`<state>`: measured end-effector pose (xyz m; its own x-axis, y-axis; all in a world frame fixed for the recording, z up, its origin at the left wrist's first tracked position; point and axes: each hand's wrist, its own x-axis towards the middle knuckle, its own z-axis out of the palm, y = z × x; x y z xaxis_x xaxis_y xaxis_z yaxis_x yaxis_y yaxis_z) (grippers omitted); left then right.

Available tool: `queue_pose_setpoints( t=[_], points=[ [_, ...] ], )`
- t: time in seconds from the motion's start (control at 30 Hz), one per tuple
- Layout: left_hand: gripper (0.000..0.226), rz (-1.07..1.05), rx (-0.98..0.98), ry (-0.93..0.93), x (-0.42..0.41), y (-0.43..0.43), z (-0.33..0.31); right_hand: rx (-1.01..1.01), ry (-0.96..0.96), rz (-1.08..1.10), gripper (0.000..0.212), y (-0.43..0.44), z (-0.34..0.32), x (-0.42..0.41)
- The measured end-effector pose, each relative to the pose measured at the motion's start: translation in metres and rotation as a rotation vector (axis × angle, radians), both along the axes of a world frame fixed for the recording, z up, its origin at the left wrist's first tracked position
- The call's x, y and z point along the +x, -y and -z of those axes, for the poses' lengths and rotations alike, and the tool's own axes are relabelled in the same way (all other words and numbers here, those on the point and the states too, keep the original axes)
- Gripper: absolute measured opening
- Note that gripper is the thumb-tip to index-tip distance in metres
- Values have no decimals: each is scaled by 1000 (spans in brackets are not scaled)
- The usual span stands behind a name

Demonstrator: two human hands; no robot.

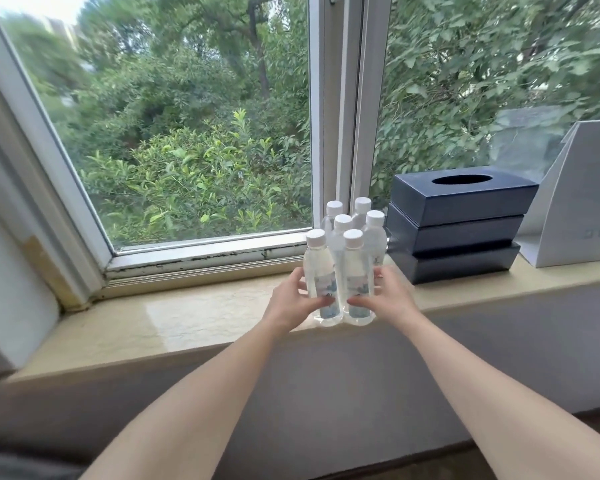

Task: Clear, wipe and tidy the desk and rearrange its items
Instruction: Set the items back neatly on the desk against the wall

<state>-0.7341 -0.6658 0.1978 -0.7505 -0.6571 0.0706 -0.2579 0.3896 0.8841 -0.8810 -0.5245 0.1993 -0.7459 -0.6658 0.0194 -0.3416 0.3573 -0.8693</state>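
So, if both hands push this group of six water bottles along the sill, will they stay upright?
The water bottles look full, so likely heavy for their size. Tall and narrow, one could tip if pushed high. The sill looks glossy, so they may slide easily; the left hand and right hand grip them low, which should help.

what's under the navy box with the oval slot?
A middle navy box and a bottom navy box, stacked on the windowsill. Their insides are covered.
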Motion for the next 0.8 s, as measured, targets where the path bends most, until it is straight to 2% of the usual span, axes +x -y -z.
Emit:
queue_pose_setpoints(
  t=[0.23,0.43,0.7,0.8],
  points=[
    [46,-55,71,-109,62,31,-23,-154,9,-213,45,38,-27,40],
    [33,-184,253,-242,104,48,-38,-292,127,-329,55,84,-53,81],
    [36,-483,216,-308,199,62,-53,-326,280,-617,52,154,-61,157],
    [55,-634,203,-320,242,61,-56,-324,326,-739,55,175,-65,198]
  ],
)
